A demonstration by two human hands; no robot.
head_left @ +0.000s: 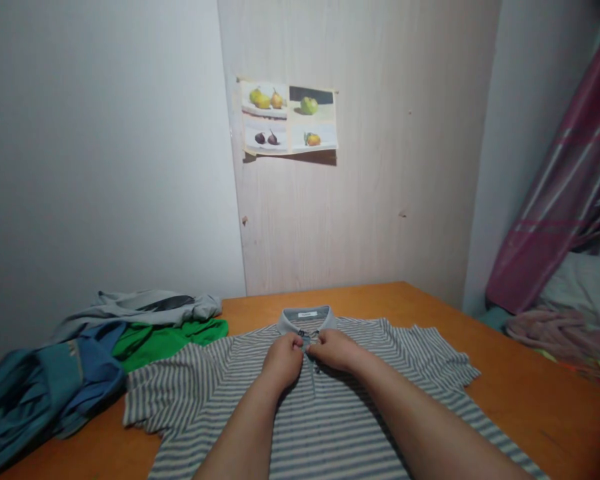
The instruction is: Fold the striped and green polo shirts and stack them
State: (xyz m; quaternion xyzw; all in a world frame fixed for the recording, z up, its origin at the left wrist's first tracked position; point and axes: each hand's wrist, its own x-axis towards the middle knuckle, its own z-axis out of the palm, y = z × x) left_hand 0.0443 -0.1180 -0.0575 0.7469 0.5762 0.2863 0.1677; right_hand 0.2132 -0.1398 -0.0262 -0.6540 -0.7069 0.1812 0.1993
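A grey-and-white striped polo shirt lies flat, front up, on the orange wooden table, its grey collar pointing toward the wall. My left hand and my right hand meet just below the collar. Both are closed in a pinch on the shirt's button placket. The fingertips touch each other over the placket, and the small buttons there are mostly hidden by them.
A heap of clothes sits at the table's left: grey garment, green garment, blue garments. A fruit picture hangs on the wooden wall panel. To the right are a plaid curtain and bedding.
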